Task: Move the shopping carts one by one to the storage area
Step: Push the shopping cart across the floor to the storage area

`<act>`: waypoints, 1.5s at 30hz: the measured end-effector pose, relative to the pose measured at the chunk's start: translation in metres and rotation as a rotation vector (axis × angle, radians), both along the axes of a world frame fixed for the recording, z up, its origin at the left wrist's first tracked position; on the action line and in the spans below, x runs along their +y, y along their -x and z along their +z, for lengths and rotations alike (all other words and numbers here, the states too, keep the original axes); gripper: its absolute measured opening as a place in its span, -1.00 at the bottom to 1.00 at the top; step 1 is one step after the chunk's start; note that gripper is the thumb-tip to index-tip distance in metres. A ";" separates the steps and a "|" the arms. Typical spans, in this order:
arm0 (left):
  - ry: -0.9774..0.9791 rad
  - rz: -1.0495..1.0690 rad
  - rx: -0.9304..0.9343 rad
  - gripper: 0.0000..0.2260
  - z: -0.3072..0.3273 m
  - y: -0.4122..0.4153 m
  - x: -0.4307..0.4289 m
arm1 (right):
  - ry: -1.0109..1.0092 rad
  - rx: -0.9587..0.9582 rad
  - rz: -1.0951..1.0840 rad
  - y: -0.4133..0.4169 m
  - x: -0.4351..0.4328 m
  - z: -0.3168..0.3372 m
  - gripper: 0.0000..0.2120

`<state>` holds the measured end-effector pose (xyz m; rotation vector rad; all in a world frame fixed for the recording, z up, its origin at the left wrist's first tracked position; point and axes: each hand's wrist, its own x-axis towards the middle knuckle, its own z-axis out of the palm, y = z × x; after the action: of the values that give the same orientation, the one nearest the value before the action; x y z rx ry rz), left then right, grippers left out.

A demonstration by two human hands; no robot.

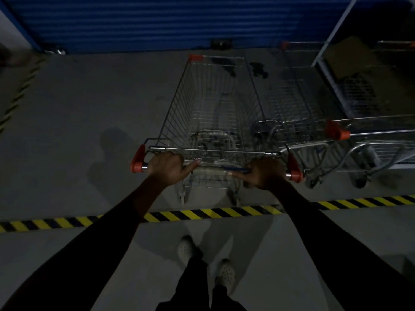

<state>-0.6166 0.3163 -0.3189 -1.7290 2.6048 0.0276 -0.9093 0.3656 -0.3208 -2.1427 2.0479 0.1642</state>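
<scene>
Silver wire shopping cart with orange corner caps [215,104] stands just ahead of the left hand [167,166] and right hand [266,173], each curled round its handle [234,169] near an end, likely to steer it beside the parked wire carts [298,104] right of the right hand.

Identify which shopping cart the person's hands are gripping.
The cart straight ahead: the left hand and right hand grip its handle. The other carts stand to its right, untouched.

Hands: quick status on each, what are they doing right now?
Left hand: closed, gripping the cart handle.
Right hand: closed, gripping the same handle.
</scene>
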 end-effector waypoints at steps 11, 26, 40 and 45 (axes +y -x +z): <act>0.002 -0.037 0.014 -0.09 -0.006 -0.003 -0.081 | -0.077 0.090 0.006 -0.009 -0.066 0.017 -0.20; -0.044 -0.039 0.018 -0.21 -0.005 0.008 -0.113 | -0.008 0.003 0.035 0.010 -0.100 0.006 -0.08; -0.058 0.061 0.082 -0.49 0.001 0.024 -0.109 | 0.168 -0.246 0.018 0.027 -0.099 -0.001 -0.08; -0.145 0.217 0.392 -0.49 0.005 0.030 -0.112 | 0.119 -0.441 -0.039 0.028 -0.099 0.006 -0.29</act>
<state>-0.6467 0.2041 -0.3138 -2.1228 2.5526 0.5994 -0.9376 0.2670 -0.3146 -1.9762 1.8731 -0.4083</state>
